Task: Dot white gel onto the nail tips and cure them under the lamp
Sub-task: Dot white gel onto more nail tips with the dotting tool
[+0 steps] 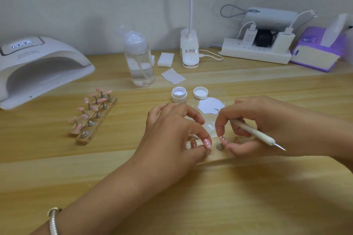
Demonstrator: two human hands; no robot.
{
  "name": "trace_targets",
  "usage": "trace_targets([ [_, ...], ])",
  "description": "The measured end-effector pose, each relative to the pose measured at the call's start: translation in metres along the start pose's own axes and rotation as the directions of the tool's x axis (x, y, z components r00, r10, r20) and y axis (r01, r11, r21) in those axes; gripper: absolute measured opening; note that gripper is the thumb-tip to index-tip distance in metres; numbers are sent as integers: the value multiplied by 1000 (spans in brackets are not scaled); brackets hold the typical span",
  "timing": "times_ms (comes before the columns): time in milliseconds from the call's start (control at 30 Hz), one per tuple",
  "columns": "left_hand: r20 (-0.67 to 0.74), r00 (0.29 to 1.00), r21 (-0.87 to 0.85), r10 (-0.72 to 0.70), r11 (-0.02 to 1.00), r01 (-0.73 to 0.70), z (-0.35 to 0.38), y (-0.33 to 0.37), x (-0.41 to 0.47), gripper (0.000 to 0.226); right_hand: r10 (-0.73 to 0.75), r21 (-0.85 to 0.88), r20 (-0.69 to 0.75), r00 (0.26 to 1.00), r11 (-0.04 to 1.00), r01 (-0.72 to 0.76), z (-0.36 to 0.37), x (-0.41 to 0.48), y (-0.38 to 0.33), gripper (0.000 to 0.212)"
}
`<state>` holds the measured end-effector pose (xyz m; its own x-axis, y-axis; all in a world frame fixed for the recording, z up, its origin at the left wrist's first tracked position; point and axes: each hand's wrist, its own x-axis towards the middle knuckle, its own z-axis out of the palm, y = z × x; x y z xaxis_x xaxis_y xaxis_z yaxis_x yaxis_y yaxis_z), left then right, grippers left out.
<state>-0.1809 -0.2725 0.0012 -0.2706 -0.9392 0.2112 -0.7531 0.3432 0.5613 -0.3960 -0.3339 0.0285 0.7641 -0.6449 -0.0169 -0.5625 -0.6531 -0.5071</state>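
Pink plastic nail tips with white dots (pixel 207 142) sit low in the middle of the frame, on a pale wooden strip (pixel 217 155) between the two hands. The left hand (pixel 172 133) pinches one dotted tip with thumb and finger. The right hand (pixel 267 126) holds a thin white dotting pen with a metal point (pixel 254 132), and its fingertips touch another dotted tip on a little metal stand (pixel 220 147). The pen point faces away to the right, so I think the tips are being set straight, not dotted.

The dots are likely not hard yet. It seems best to hold each tip by its edges, press softly, and keep fingers off the top.

Just behind is a puddle of white gel (pixel 211 105), then a small open white jar (pixel 179 95) and its round white lid (pixel 200 92). At middle left, plain pink nail tips (pixel 93 108) stand on a second wooden strip (pixel 85 139). The white curved curing lamp (pixel 38 66) stands at upper left, well apart.
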Motion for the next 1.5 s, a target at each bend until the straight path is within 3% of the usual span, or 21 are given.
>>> trace_targets([
  [100, -7, 1000, 11, 2, 1000, -2, -1, 1, 0, 9, -23, 22, 5, 1000, 999, 23, -3, -1, 0, 36],
  [200, -15, 1000, 48, 11, 999, -10, -1, 2, -1, 10, -32, 35, -15, 999, 999, 33, -8, 1, 0, 27],
  [333, -33, 999, 123, 25, 992, -20, -3, 5, -3, 7, -57, -87, -183, 981, 995, 42, -28, -6, -1, 17],
  [433, -44, 999, 106, 0, 994, 5, -3, 5, -3, 6, 14, -156, -301, 953, 986, -64, -49, -19, -1, 20],
  [533, -58, 998, 48, -5, 999, 7, -3, 6, -3, 11, 154, -244, -302, 941, 941, -232, -65, -29, 7, 31],
  [600, -76, 996, 75, 43, 997, -37, -3, 7, -5, 8, 225, -314, -297, 928, 895, -318, -66, -39, 23, 36],
  [667, -81, 988, 158, 131, 980, -117, -2, 8, -6, 6, 236, -389, -291, 927, 856, -340, -60, -49, 43, 21],
  [767, -126, 957, 211, 261, 950, -231, -2, 8, -5, 7, 242, -323, -307, 921, 883, -340, -45, -64, 67, 17],
  [900, -280, 927, 72, 250, 968, -239, -7, 10, -5, 7, 266, -241, -420, 868, 889, -389, -41, -72, 80, 23],
  [1000, -314, 943, -98, 106, 985, -143, -15, 16, -9, 9, 252, -205, -582, 773, 875, -439, -39, -73, 86, 42],
  [1100, -319, 946, -249, -47, 968, -36, -26, 22, -13, 8, 239, -199, -659, 713, 859, -472, -36, -72, 84, 33],
  [1200, -331, 932, -403, -150, 915, 5, -32, 21, -14, 17, 125, -353, -610, 782, 841, -410, -30, -65, 72, 16],
  [1300, -299, 937, -485, -180, 875, 14, -31, 24, -13, 14, 33, -475, -468, 883, 833, -283, -10, -58, 64, 27],
  [1500, -244, 957, -499, -157, 866, 15, -23, 36, -18, 24, -55, -559, -390, 919, 807, -189, 2, -52, 68, 39],
])
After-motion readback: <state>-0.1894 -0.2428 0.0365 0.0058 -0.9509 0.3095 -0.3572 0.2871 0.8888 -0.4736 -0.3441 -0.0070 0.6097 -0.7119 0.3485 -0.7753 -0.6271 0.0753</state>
